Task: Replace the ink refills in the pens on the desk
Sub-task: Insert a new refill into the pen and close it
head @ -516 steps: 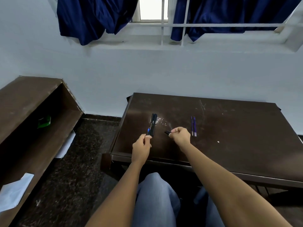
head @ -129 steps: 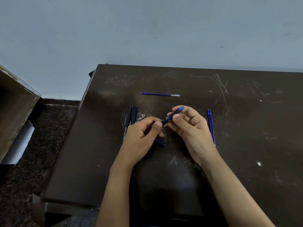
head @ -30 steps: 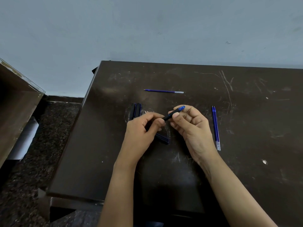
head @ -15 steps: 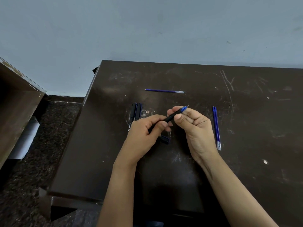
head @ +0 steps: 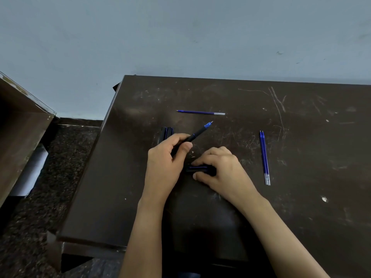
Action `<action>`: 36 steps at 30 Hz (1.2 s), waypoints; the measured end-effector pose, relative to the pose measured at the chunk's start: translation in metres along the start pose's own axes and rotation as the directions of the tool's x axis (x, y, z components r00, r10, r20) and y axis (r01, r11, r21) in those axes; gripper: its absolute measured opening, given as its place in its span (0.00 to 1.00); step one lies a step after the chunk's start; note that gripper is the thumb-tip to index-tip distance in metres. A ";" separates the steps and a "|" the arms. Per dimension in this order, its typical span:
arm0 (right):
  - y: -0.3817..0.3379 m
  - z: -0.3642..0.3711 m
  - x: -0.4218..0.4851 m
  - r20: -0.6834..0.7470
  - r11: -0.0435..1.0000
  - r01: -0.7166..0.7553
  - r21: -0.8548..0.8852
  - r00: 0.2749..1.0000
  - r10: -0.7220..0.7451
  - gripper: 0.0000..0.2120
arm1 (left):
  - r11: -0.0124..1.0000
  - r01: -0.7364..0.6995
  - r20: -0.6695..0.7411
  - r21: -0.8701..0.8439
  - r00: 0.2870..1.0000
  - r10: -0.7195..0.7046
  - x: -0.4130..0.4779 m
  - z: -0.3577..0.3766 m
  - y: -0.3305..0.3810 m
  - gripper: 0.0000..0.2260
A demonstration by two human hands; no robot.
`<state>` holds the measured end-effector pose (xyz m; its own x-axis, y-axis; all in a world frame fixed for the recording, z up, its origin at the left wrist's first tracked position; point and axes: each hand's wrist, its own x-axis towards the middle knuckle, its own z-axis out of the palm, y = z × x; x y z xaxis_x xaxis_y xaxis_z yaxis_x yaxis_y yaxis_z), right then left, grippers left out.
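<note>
My left hand [head: 166,163] grips a black pen [head: 197,133] with its blue tip pointing up and to the right above the dark desk [head: 301,207]. My right hand [head: 222,173] is down on the desk and pinches a dark pen cap [head: 197,169] between thumb and fingers. Behind my left hand lie other dark pens [head: 167,132], mostly hidden. One blue refill [head: 200,112] lies alone further back. Two blue refills [head: 264,157] lie side by side to the right.
The desk stands against a pale wall [head: 180,37]. A brown wooden shelf unit [head: 18,133] stands to the left, with dark speckled floor [head: 60,157] between it and the desk. The desk's left edge is close to my left hand.
My right hand has let go of the pen's tip end, dropped to the desk and taken hold of the cap. My left hand keeps the pen, now raised with the tip free.
</note>
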<state>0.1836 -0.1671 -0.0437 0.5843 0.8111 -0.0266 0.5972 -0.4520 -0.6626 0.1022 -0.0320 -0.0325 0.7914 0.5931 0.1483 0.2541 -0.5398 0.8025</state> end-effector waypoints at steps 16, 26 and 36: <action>0.010 -0.024 0.007 -0.081 0.088 0.040 0.995 0.832 0.549 0.12 | 0.999 0.037 0.086 0.004 0.996 -0.037 -0.002 0.000 0.004 0.10; 0.009 -0.026 0.008 -0.118 0.162 0.039 0.986 0.850 0.513 0.11 | 0.999 0.038 0.078 -0.012 0.996 -0.037 -0.002 0.000 0.003 0.09; 0.015 -0.028 0.005 -0.202 0.338 0.039 0.940 0.863 0.463 0.09 | 0.997 0.066 0.131 -0.030 0.990 -0.061 -0.004 0.003 0.005 0.08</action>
<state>0.2104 -0.1802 -0.0327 0.8917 0.4161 -0.1783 -0.2919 0.2275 -0.9290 0.1025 -0.0388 -0.0312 0.8402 0.5419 0.0220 0.2888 -0.4813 0.8276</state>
